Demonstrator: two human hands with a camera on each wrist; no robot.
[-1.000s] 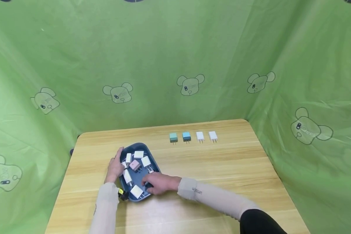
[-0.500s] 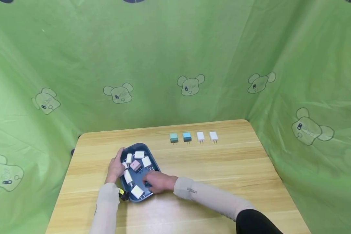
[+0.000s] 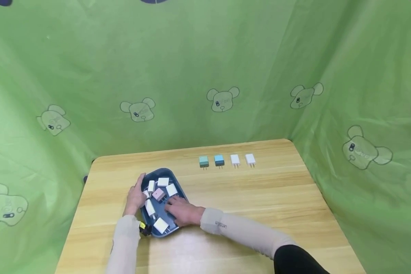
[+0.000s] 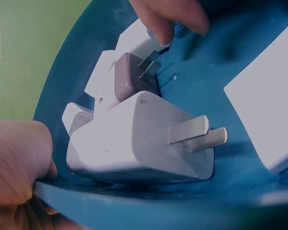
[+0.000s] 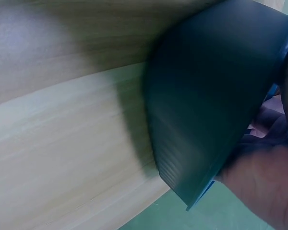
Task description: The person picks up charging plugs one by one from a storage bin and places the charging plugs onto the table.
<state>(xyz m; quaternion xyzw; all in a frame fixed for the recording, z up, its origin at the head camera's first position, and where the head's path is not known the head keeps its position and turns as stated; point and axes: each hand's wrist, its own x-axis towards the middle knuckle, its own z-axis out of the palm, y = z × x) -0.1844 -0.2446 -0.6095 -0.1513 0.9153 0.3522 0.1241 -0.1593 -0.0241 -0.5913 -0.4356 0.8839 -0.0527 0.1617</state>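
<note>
My left hand (image 3: 135,198) grips the left rim of a dark blue tray (image 3: 159,209); its curled fingers show under the rim in the left wrist view. Inside lie several white plug-in chargers and one pink charger (image 3: 158,193). A white charger (image 4: 110,139) with two flat prongs is closest to the left wrist camera. My right hand (image 3: 183,211) reaches over the right rim, palm down. Its fingertips (image 4: 197,21) hang over the tray floor, beside a white charger (image 4: 134,40) at the far end. Nothing shows between these fingers.
Along the table's back edge stands a row: a green charger (image 3: 203,160), a blue charger (image 3: 219,160) and two white ones, prongs toward me. The wooden table (image 3: 260,205) is bounded by a green curtain (image 3: 178,76) at the back and sides.
My right hand has shifted slightly up and left within the tray, its fingers spreading from a more curled pose. The left hand and tray stay in place.
</note>
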